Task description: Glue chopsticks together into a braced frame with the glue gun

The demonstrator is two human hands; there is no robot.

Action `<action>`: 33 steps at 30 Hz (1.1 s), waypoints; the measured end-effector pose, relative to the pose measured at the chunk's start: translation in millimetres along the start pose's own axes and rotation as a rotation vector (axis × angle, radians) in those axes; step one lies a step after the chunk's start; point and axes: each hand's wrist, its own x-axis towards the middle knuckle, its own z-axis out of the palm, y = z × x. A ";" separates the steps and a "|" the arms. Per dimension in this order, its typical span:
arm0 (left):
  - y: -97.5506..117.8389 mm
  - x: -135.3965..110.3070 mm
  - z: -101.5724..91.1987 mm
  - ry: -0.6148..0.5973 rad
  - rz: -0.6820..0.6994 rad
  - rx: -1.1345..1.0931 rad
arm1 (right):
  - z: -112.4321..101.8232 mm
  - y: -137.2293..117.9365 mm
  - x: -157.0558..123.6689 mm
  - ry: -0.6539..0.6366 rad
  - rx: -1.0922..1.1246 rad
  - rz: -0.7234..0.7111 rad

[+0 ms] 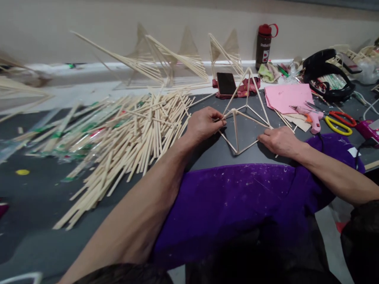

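Observation:
A frame of thin wooden sticks (236, 132), joined at its corners into open triangles, stands on the grey table. My left hand (205, 123) pinches its left corner between thumb and fingers. At the opposite corner, my right hand (280, 141) has its fingers closed on the sticks. A tall stick peak rises at the back of the frame, and a lower one stands nearer to me. My fingertips hide both side corners. Left of my left hand lies a big heap of loose wooden sticks (156, 126).
Behind the heap stand finished-looking stick structures (177, 59). A phone (226, 83) and a bottle with a red lid (263, 47) are at the back. To the right lie pink paper (288, 96), a pink glue gun (315, 119) and scissors (339, 125). Purple cloth (237, 197) covers the front edge.

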 end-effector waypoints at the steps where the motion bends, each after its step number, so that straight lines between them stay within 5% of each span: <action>1: -2.2 -1.9 -2.1 0.006 0.006 0.019 | -0.9 0.0 -0.1 0.000 -0.005 -0.007; 25: -3.3 -27.4 -13.6 -0.079 -0.079 0.301 | 0.3 14.9 13.6 -0.032 -0.144 0.026; 29: -1.8 -30.4 -13.8 -0.081 -0.097 0.331 | -2.6 16.8 10.4 -0.031 -0.068 0.086; 33: -1.7 -30.7 -13.0 -0.083 -0.081 0.323 | -4.3 15.1 -0.1 0.102 0.208 0.131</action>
